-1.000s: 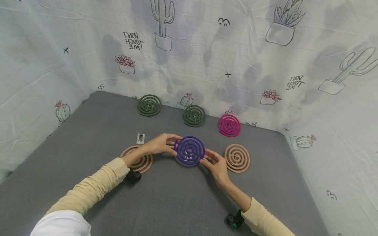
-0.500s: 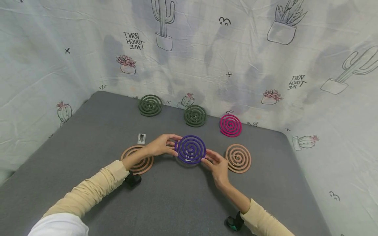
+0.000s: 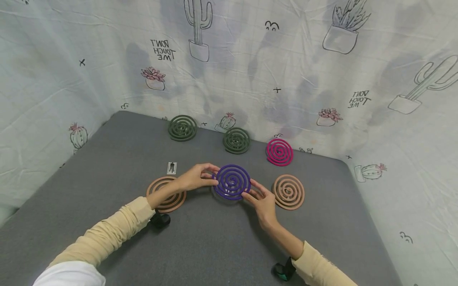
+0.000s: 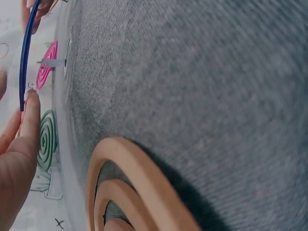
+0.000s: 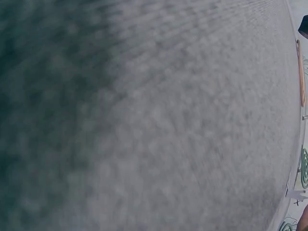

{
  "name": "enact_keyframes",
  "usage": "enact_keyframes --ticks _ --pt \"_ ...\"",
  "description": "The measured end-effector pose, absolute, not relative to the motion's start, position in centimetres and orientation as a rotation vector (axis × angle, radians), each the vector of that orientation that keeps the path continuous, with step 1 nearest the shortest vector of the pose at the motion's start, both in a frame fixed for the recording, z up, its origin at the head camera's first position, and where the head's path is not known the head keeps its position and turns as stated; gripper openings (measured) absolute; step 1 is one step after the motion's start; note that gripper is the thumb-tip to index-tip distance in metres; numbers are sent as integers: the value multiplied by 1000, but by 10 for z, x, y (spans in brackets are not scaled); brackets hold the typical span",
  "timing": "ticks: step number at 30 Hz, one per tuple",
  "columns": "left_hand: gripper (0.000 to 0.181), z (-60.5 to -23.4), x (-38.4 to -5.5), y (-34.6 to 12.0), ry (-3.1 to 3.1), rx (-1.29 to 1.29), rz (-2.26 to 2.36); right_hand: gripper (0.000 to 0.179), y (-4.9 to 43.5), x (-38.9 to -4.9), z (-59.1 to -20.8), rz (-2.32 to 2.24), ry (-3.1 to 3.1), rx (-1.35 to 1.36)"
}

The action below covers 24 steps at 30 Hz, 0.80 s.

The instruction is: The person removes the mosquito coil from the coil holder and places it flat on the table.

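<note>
Both hands hold a purple mosquito coil [image 3: 232,181] tilted above the grey table. My left hand [image 3: 196,176] pinches its left edge between thumb and fingers. On the lower right, the coil's rim lies between the thumb and fingers of my right hand [image 3: 262,205]. Through the spiral's gaps, bits of a metal coil stand [image 3: 229,190] show behind it; contact between them cannot be told. Edge-on, the same purple coil [image 4: 24,62] appears in the left wrist view beside the left fingers. The right wrist view shows mostly tabletop, with a sliver of the right hand [image 5: 303,222].
Two green coils [image 3: 182,128] and a pink coil [image 3: 280,151] line the back edge. One tan coil [image 3: 288,191] lies right of the right hand; another tan coil [image 4: 115,149] lies beneath the left forearm. A flat metal stand [image 3: 171,168] rests behind that forearm. Printed cloth walls surround the table.
The purple coil has shifted slightly to the right. The left thumb has followed it, and the right thumb has moved a little further over the rim. The other coils stay put.
</note>
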<state>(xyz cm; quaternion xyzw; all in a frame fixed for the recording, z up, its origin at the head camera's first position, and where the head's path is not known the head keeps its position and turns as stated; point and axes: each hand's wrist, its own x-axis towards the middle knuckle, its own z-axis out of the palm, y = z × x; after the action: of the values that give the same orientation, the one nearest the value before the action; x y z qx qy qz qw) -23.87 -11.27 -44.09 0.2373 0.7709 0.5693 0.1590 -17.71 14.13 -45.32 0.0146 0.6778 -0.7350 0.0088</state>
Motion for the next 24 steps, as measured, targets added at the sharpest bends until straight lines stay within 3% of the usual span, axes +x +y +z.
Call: enact_keyframes --ticks 4,8,17,24 --pt "28 -440 -240 -113 2165 631 1684 56 146 -178 -449 -2267 2077 57" --pt "23 -441 -242 -114 2117 633 1711 52 151 -180 -445 -2204 2076 47" --pt "37 -443 -242 -119 2130 746 1632 50 160 -184 -440 -2108 2040 -5" --pt "45 -444 -241 -116 2035 695 1651 42 161 -184 -442 -2102 2103 20"
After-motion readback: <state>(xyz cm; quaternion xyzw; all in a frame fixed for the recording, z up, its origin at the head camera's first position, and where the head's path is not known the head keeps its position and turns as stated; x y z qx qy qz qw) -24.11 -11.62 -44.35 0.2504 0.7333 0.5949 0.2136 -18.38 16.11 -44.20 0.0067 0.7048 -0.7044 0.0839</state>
